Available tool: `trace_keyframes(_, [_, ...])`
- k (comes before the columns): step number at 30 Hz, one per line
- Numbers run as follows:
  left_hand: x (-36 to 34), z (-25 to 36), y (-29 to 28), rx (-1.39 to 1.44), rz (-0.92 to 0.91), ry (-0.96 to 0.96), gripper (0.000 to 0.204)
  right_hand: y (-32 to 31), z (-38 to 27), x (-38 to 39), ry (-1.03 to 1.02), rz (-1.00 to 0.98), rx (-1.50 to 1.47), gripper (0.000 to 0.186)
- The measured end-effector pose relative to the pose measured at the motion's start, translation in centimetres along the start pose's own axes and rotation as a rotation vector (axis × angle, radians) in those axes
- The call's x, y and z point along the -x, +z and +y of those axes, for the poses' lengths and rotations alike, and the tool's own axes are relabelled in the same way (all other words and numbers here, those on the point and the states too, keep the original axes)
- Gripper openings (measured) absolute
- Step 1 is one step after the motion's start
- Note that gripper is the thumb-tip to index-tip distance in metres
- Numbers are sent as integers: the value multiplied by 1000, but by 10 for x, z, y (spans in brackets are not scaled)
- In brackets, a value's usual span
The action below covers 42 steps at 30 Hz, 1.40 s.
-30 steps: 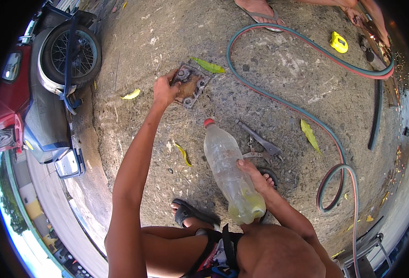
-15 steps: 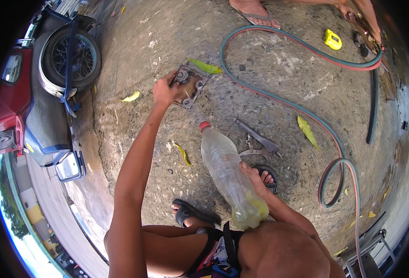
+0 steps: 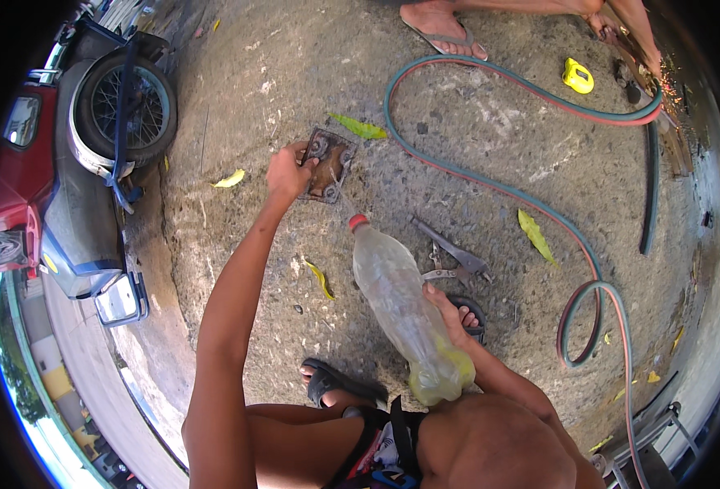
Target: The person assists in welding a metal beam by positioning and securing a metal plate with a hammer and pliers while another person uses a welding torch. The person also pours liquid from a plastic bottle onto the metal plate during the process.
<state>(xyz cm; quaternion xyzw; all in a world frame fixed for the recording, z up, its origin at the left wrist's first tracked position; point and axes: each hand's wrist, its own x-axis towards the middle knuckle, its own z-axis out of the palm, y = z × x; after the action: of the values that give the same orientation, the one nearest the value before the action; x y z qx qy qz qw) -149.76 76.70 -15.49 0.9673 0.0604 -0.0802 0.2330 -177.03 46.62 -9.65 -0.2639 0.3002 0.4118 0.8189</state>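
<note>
My left hand point(image 3: 287, 173) reaches forward and grips the left edge of a rusty square metal plate point(image 3: 330, 161) with corner holes, lying on the concrete ground. My right hand point(image 3: 444, 307) is wrapped around a clear plastic bottle point(image 3: 401, 306) with a red cap and yellowish liquid at its bottom end. The bottle is tilted, its capped end pointing at the plate, and a thin stream runs from the cap to the plate. My sandalled feet point(image 3: 340, 381) rest below the bottle.
Pliers and a metal tool point(image 3: 450, 248) lie right of the bottle. A green and red twin hose point(image 3: 490, 183) loops over the ground. A motorcycle point(image 3: 91, 155) stands at left. Another person's foot point(image 3: 441, 24) and a yellow tape measure point(image 3: 578, 77) are at top. Leaves lie scattered about.
The bottle has tipped further, its red cap swinging closer to the plate, and a thin stream now shows. My left hand stays on the plate.
</note>
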Motion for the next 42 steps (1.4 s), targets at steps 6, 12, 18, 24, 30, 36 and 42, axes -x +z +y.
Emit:
trace_keyframes(6, [9, -38, -21, 12, -82, -88, 31, -10, 5, -11, 112, -25, 1, 75])
trace_keyframes(12, [43, -89, -29, -63, -7, -108, 33, -2, 14, -26, 253, -302, 24, 75])
trace_keyframes(18, [67, -122, -14, 57, 34, -155, 39, 21, 21, -40, 396, -741, -276, 72])
trace_keyframes(24, [65, -112, -19, 114, -51, -195, 45, 2, 38, -58, 280, -246, -93, 71])
trace_keyframes(30, [60, -118, -24, -97, -51, -216, 56, 27, 22, -37, 295, -136, -42, 68])
trace_keyframes(36, [60, -123, -24, -58, -59, -240, 55, 28, 37, -31, 348, -130, 11, 66])
trace_keyframes(42, [59, -123, -23, -46, -25, -246, 49, 37, 45, -21, 338, -75, 93, 69])
